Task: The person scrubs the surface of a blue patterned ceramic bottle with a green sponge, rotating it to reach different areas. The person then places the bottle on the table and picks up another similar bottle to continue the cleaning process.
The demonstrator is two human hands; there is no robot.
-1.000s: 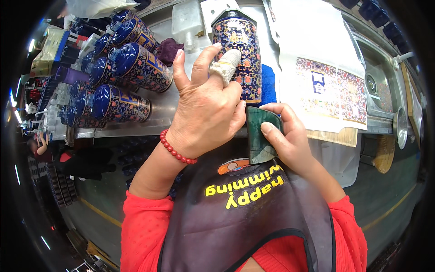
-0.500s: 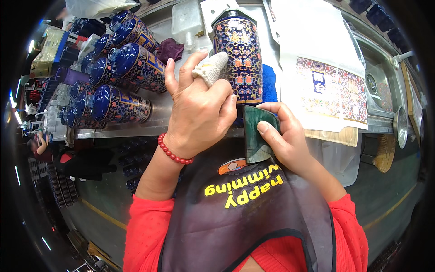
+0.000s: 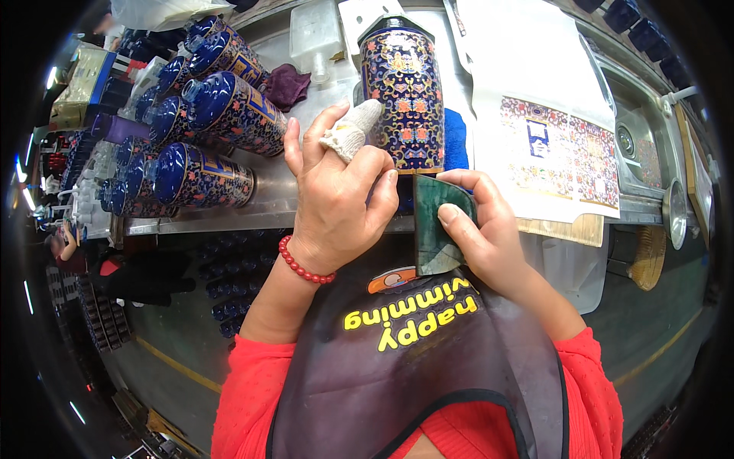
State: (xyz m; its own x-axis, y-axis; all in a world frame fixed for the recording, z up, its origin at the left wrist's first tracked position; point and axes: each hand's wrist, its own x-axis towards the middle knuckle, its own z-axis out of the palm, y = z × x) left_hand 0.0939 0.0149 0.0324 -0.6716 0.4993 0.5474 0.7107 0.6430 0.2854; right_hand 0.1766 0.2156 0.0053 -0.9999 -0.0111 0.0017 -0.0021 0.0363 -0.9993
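A dark blue bottle (image 3: 409, 99) with a colourful floral pattern lies on the metal bench in front of me, its base toward me. My left hand (image 3: 340, 195) is beside its near left side, fingers apart. One finger wears a white knitted finger cover (image 3: 354, 130), close to the bottle's side; whether it touches cannot be made out. Below the bottle's base, my right hand (image 3: 489, 233) grips a flat dark green scraper (image 3: 440, 233) between thumb and fingers, its straight edge turned left.
Several similar blue bottles (image 3: 233, 111) stand at the left, with a purple cloth (image 3: 287, 86) near them. A blue cloth (image 3: 456, 139) lies right of the bottle. White sheets with printed patterns (image 3: 558, 157) cover the right side, before a metal sink (image 3: 631, 138). A clear container (image 3: 312, 34) sits behind.
My left hand has shifted slightly toward me, and its covered finger has drawn down along the bottle's left side. The right hand with the scraper has moved very little.
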